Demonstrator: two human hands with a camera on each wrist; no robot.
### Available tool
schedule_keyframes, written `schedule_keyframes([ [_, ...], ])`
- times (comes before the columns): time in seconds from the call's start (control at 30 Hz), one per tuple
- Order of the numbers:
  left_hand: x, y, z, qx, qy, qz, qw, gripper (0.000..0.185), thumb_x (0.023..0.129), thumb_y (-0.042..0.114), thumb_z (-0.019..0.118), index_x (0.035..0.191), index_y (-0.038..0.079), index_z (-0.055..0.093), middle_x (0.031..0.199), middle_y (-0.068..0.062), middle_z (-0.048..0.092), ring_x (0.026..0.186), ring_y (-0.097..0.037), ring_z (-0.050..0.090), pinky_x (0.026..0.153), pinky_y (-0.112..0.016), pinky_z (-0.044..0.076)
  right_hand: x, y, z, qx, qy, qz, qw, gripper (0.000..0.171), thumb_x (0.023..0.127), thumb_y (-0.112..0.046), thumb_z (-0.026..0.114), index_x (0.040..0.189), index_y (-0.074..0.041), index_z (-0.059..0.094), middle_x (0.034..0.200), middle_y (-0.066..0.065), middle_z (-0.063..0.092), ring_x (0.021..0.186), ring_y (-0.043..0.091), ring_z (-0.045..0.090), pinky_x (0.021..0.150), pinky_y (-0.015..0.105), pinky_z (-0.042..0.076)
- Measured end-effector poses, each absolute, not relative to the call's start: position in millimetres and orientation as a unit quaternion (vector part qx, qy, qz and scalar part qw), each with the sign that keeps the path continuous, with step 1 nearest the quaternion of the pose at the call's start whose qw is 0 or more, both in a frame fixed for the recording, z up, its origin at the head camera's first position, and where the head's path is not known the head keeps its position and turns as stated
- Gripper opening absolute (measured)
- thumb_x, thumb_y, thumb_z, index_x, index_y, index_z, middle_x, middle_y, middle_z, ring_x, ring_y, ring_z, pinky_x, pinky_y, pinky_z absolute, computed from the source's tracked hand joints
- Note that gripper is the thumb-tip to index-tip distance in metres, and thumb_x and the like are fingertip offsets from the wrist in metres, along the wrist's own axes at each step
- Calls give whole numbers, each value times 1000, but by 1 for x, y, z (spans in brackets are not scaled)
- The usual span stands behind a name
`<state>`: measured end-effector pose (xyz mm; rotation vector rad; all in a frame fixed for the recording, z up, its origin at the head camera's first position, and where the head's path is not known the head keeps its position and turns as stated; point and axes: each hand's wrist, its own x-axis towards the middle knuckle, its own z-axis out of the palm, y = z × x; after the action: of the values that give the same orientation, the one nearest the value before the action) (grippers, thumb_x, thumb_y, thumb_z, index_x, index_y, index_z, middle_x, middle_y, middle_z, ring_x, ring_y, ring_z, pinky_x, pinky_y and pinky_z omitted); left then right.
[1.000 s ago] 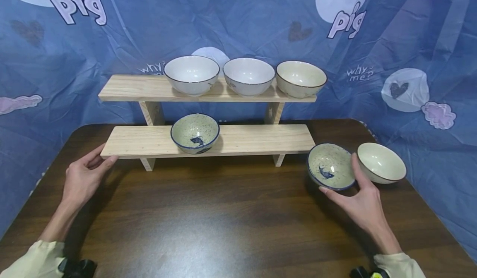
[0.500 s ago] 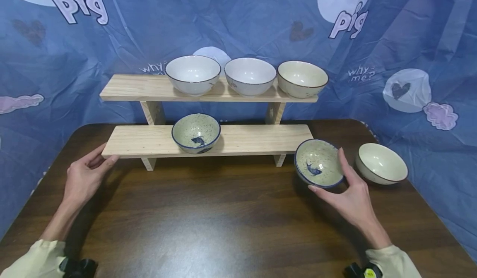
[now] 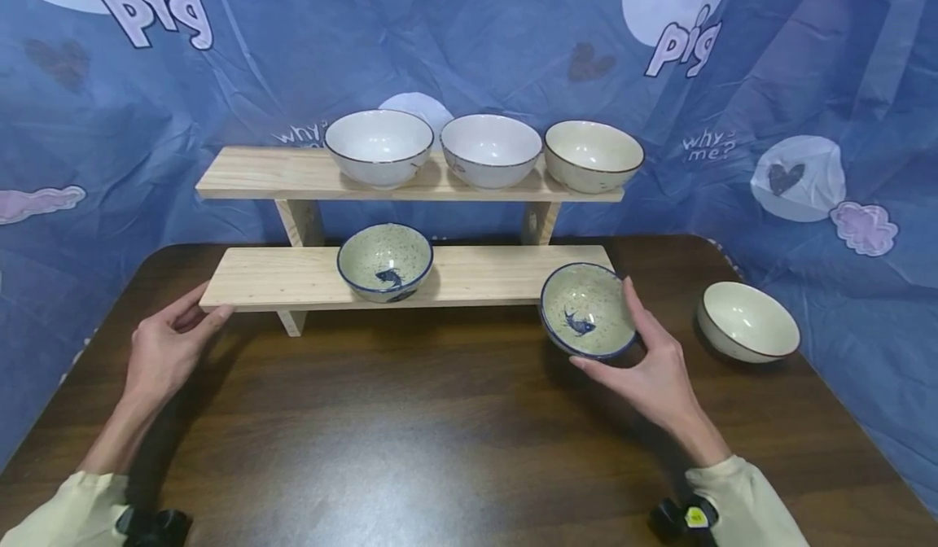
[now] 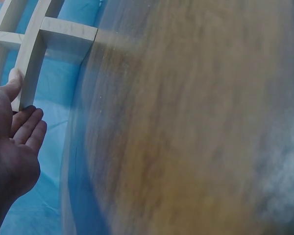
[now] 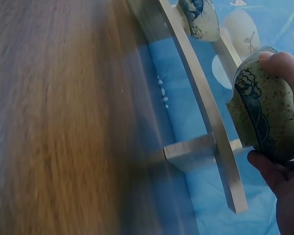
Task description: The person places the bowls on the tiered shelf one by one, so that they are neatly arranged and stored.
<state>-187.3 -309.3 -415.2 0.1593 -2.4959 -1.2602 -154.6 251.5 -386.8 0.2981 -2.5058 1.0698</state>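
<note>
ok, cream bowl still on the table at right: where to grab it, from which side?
Pinch the rim of the cream bowl from above on its near-left side. It sits upright, mouth open, apart from other things; the backdrop crowds its far right. The right hand is busy holding the fish bowl.

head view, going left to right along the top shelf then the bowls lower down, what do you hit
Top shelf: white bowl → second white bowl → cream bowl. Lower: left hand → fish bowl on the lower shelf → fish bowl held by the right hand → cream bowl on the table.
</note>
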Motion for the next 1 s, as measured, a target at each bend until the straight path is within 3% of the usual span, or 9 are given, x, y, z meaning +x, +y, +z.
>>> schedule_keyframes([
  [0.17, -187, -307, -416, 53, -877, -446, 173, 61, 88, 36, 69, 138, 7, 51, 123, -24, 56, 87, 20, 49, 69, -4, 40, -162, 241, -387, 117, -890, 392, 203, 111, 59, -34, 92, 150, -31, 27, 148, 7, 38, 131, 27, 39, 103, 44, 31],
  [0.37, -188, -308, -416, 54, -878, -444, 171, 62, 88, 37, 68, 139, 7, 50, 124, -24, 55, 90, 18, 50, 69, -4, 40, -172, 229, -385, 132, -881, 404, 206, 109, 60, -35, 91, 150, -24, 30, 150, 1, 35, 133, 24, 36, 105, 42, 30],
  [0.6, -188, -310, -416, 55, -880, -441, 169, 62, 88, 37, 68, 139, 7, 49, 124, -25, 55, 90, 17, 51, 68, -4, 40, -183, 216, -384, 149, -876, 413, 200, 109, 60, -36, 91, 150, -16, 32, 148, 5, 38, 131, 23, 38, 103, 42, 32],
  [0.8, -187, -311, -416, 53, -880, -442, 164, 62, 88, 37, 68, 140, 8, 48, 124, -26, 54, 93, 13, 53, 69, -4, 40, -191, 204, -381, 148, -878, 418, 179, 109, 63, -42, 88, 151, -17, 29, 149, 7, 36, 133, 25, 35, 104, 47, 30],
  [1.0, -188, -310, -416, 48, -878, -445, 169, 61, 88, 36, 68, 139, 7, 49, 123, -26, 54, 91, 16, 52, 69, -4, 41, -199, 194, -378, 154, -877, 419, 178, 109, 63, -43, 88, 150, -15, 29, 149, 9, 36, 133, 25, 35, 106, 45, 29],
])
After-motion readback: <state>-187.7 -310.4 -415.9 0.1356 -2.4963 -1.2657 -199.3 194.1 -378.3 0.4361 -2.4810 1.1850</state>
